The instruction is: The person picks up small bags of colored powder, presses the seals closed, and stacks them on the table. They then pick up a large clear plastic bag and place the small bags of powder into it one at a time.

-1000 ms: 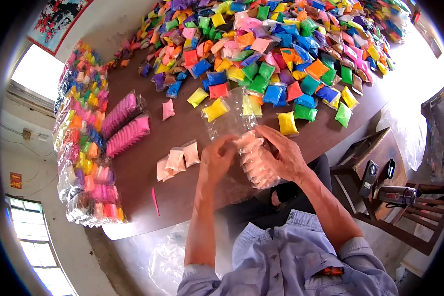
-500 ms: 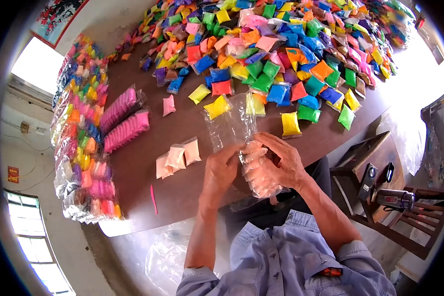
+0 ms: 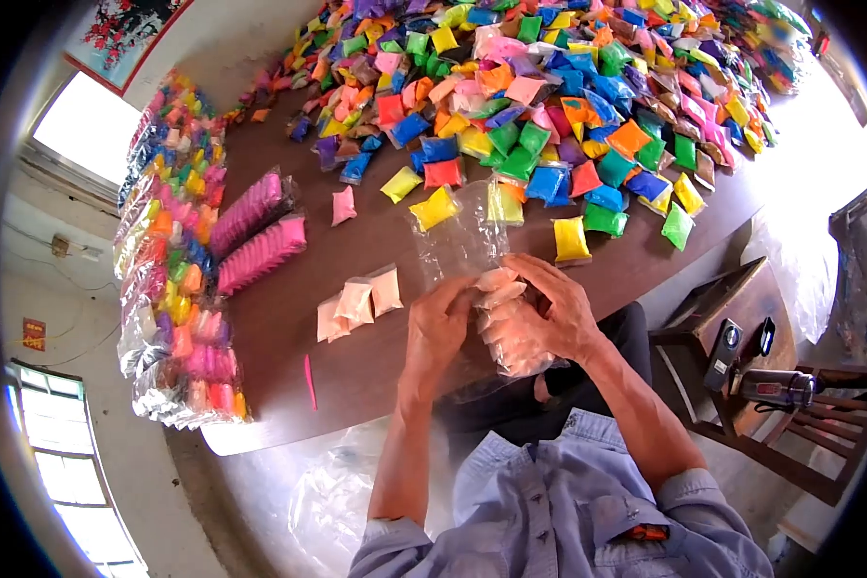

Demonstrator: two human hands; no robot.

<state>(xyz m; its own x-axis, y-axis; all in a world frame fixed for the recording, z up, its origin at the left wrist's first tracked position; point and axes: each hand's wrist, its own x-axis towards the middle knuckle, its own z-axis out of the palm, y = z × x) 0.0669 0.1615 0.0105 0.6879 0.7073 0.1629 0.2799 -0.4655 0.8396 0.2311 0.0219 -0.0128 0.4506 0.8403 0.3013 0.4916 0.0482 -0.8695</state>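
A clear plastic bag point(image 3: 453, 248) lies between my hands at the table's front edge, its mouth end stretched flat toward the pile. Inside its near part sits a stacked row of peach-coloured packets point(image 3: 504, 328). My left hand point(image 3: 437, 326) has its fingers closed at the bag's left side; the fingertips are partly hidden. My right hand point(image 3: 561, 316) wraps over the right side of the packet row, thumb and fingers pressing on it. To the left of my left hand lie a few loose peach packets point(image 3: 356, 302). A yellow packet point(image 3: 435, 208) touches the bag's far end.
A big heap of coloured packets point(image 3: 530, 87) covers the back of the brown table point(image 3: 270, 371). Filled bags point(image 3: 260, 252) and a tall stack of bagged packets point(image 3: 178, 289) stand left. A pink strip point(image 3: 310, 382) lies near the front. At right, a stool holds a flask point(image 3: 778, 387).
The view has shifted slightly, so the table's left side appears a little farther right. Both hands stay on the bag, with only small finger movements.
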